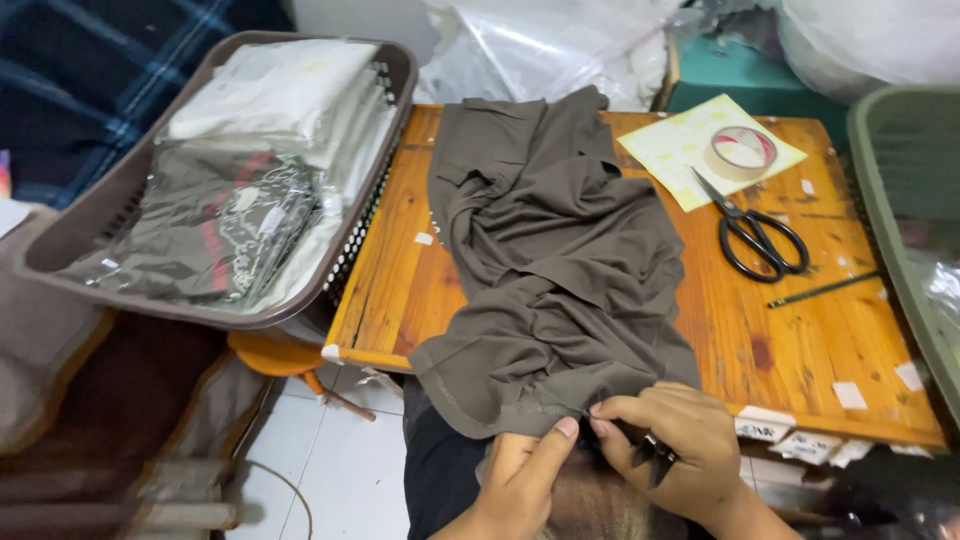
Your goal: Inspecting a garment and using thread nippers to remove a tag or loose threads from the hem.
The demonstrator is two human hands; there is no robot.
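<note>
- Olive-brown garment [555, 250] lies crumpled across wooden table [800, 330], hem hanging off table's near edge.
- Left hand [520, 470], just below table's near edge: thumb & fingers pinch the hem.
- Right hand [670, 440], beside it at same edge: fingertips pinch hem, small dark tool tucked in palm.
- Black scissors [760, 235], tape roll [740, 150] on table's far right.
- Brown basket [60, 240] w/ bagged clothes, left of table.

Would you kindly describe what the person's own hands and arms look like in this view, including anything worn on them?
Both hands are bare: no gloves, rings or watch show. The left hand and the right hand enter from the bottom edge, with bare wrists and no sleeve in view. The fingers have short, plain nails with no polish. The forearms are cut off by the picture's edge.
</note>
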